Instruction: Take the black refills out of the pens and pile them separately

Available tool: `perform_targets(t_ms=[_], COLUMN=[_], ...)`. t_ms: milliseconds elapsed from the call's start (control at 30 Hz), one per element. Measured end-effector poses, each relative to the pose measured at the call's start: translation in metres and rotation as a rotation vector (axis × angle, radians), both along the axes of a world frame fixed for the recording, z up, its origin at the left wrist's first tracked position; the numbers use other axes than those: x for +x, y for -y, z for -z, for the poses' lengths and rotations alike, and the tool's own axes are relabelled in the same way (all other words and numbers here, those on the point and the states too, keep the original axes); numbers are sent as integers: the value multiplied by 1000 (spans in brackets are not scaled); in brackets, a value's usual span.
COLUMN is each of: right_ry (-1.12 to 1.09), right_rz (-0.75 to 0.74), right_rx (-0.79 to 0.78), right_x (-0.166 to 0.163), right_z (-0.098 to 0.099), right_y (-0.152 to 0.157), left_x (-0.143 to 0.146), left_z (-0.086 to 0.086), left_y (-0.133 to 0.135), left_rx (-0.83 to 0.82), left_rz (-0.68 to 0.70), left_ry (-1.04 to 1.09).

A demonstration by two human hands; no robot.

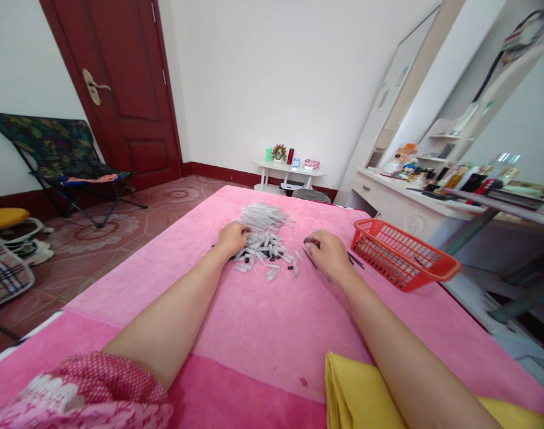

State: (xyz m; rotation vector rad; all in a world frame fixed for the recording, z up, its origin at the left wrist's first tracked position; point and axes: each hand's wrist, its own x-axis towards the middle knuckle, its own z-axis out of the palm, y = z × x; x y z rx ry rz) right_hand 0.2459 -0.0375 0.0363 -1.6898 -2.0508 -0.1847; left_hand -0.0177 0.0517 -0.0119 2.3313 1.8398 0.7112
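Observation:
My left hand [233, 238] rests at the left edge of a heap of small whitish and black pieces [268, 243] that look like pen caps. Its fingers are curled together, and whatever they pinch is hidden. Just behind lies a bundle of slim, whitish, translucent tubes [263, 215] resembling pen barrels. To the right of the heap, my right hand [330, 253] is closed with a small dark piece [311, 241] between its fingers; its kind is unclear. Thin dark sticks [356, 260] lie on the cloth beside this hand, partly covered by it.
An orange-red plastic basket [403, 253] stands at the table's right edge. Folded yellow cloth [356, 390] lies under my right forearm. Pink cloth [254, 328] covers the table. Beyond are a cluttered dressing table [383, 193], a low white table [289, 169] and a folding chair [61, 155].

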Motion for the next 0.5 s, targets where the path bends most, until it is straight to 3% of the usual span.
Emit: perform_targets(t_ms=[267, 500], right_ry=[79, 266], right_rz=[11, 146], right_rx=[-40, -156], right_x=[1, 5], right_z=[3, 5], right_y=[0, 2], left_x=[2, 1], left_z=[1, 0], left_y=[1, 6], left_rx=[-59, 113], left_rz=[-82, -56], left_ry=[-24, 233])
